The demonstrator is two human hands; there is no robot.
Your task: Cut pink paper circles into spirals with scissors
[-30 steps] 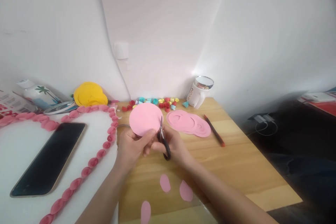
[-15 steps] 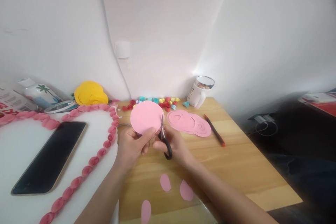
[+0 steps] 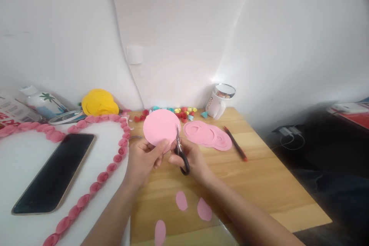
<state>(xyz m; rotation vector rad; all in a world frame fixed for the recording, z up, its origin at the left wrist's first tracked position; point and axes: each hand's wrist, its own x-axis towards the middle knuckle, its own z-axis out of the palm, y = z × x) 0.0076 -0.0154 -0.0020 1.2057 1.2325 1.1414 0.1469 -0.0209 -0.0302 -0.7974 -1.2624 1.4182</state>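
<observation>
A pink paper circle [image 3: 160, 126] is pinched at its lower edge by my left hand [image 3: 146, 157], thumb on top. My right hand [image 3: 193, 158] is closed around the black handles of a pair of scissors [image 3: 183, 161]. Their blades point away from me and lie at the circle's right side, near its rim. Part of the handles is hidden by my fingers. Several pink spiral-cut paper circles [image 3: 207, 134] lie just beyond my right hand. Nearer to me on the wooden table are pink paper scraps [image 3: 181, 200].
At left, a phone [image 3: 54, 175] rests on a white board [image 3: 95, 142] edged with pink paper roses [image 3: 95, 187]. Small coloured paper roses [image 3: 183, 114], a white mug [image 3: 220, 100] and yellow paper [image 3: 99, 102] stand along the wall. A black-and-red pen [image 3: 235, 143] lies at right.
The paper circle has tilted slightly, its top edge a little higher. The scissors and both hands have barely moved.
</observation>
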